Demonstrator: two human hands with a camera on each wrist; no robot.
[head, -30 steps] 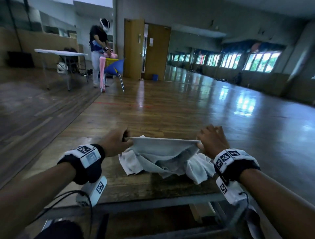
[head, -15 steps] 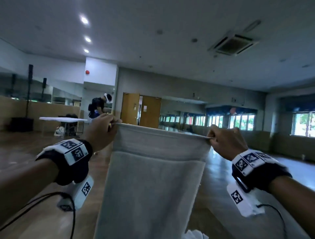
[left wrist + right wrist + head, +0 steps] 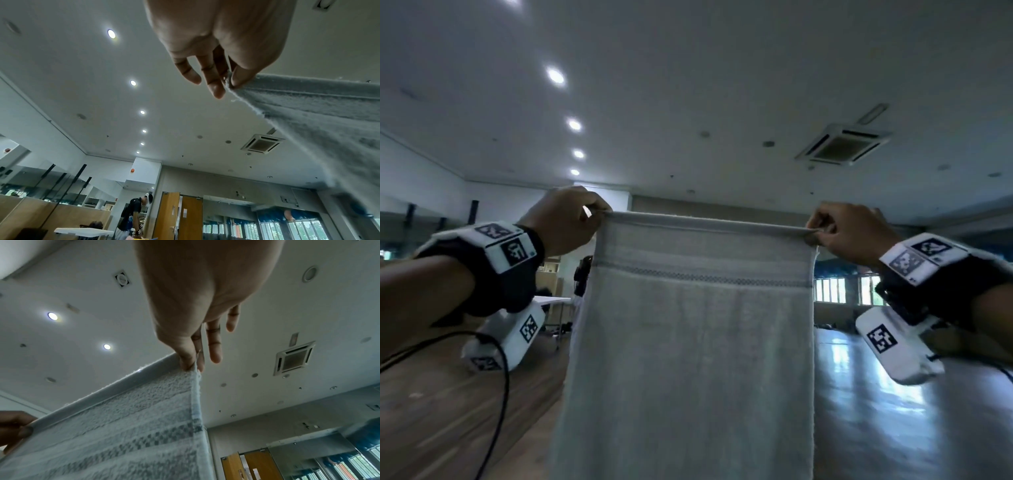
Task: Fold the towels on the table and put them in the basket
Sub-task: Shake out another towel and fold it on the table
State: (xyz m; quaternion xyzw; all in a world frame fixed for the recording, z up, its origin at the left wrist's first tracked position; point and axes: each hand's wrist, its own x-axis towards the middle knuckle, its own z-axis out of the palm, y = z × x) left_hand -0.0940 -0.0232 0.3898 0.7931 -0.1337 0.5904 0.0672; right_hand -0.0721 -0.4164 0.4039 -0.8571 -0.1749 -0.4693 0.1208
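Note:
A pale grey towel (image 3: pixel 688 342) with a woven band near its top hem hangs full length in front of me, stretched flat in the air. My left hand (image 3: pixel 599 219) pinches its top left corner between thumb and fingers. My right hand (image 3: pixel 813 236) pinches the top right corner. The left wrist view shows the thumb (image 3: pixel 244 76) pressed on the towel (image 3: pixel 320 113) corner. In the right wrist view the towel (image 3: pixel 127 426) hangs from the pinching fingers (image 3: pixel 189 360). The table and the basket are out of view.
The view is tilted up at the ceiling, with its lights and an air vent (image 3: pixel 842 147). Another person (image 3: pixel 133 214) stands far off by a white table (image 3: pixel 82 232) near wooden doors (image 3: pixel 179 216). Wooden floor (image 3: pixel 441 411) spreads below.
Both hands lifted the towel from a crumpled heap on the table up to head height, and it now hangs open. The view tilted up with it, so the table dropped out of sight.

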